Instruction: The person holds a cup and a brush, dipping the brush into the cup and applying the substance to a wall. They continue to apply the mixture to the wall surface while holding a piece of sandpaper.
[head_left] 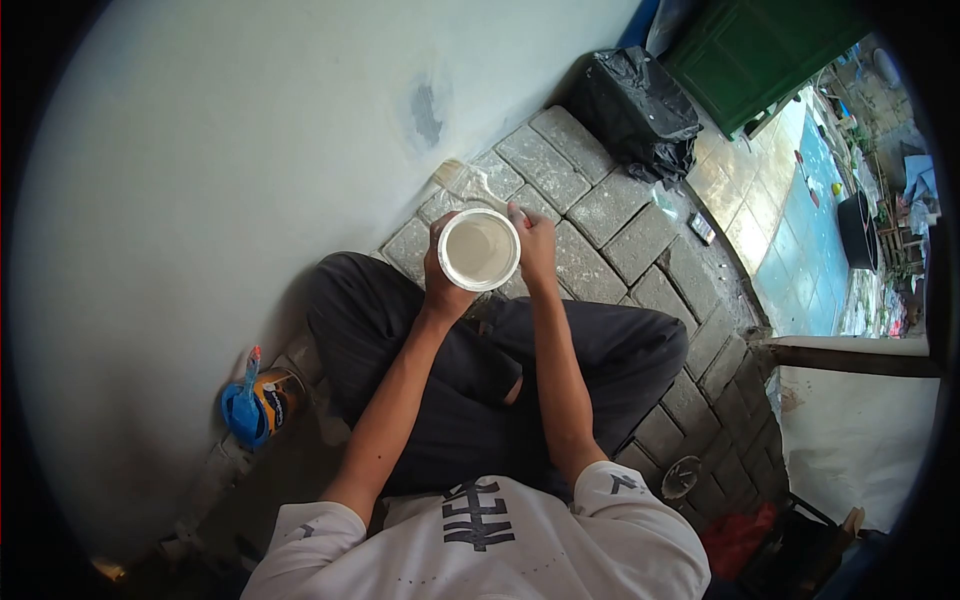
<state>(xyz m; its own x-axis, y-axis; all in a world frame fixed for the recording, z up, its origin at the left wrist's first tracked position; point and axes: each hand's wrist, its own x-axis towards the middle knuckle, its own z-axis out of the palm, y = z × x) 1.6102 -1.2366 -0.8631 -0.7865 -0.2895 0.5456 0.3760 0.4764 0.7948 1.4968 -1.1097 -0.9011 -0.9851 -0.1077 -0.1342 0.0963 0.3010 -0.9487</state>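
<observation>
A round white container (479,249) is held up over my crossed legs, its open top facing me and a pale off-white material inside. My left hand (445,272) is wrapped round its left side. On its right side my right hand (535,245) grips the rim, with the thumb near the top edge. Just beyond the container, a pale, flat item (462,180) lies on the paving beside the wall; I cannot make out what it is.
The white wall (250,130) rises on the left. A blue and orange can (262,405) stands at its foot. A black plastic-covered bin (640,110) and a green cabinet (765,50) are ahead to the right. A small round lid-like object (682,477) lies on the right paving.
</observation>
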